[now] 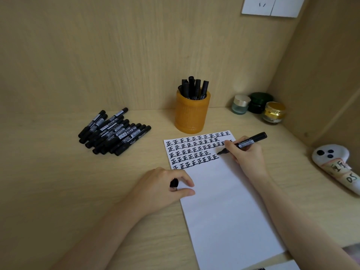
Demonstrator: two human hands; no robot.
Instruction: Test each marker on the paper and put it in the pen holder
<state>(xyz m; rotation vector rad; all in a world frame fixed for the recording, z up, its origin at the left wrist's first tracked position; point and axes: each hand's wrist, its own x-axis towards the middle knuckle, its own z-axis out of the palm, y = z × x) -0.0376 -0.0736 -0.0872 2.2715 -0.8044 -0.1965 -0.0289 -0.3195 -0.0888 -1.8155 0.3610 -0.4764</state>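
Note:
A white sheet of paper (224,201) lies on the wooden desk, its upper part filled with rows of black written marks. My right hand (247,154) grips an uncapped black marker (247,142), whose tip hovers at the paper right of the fourth row of marks. My left hand (161,188) rests at the paper's left edge and holds the black cap (174,183) between curled fingers. An orange pen holder (191,114) stands behind the paper with several black markers upright in it. A pile of black markers (115,131) lies on the desk to the left.
Three small jars (259,107) stand in the back right corner. A white stuffed toy (335,164) lies along the right wall. Wooden walls close the desk at the back and right; a white wall socket (272,5) sits high up.

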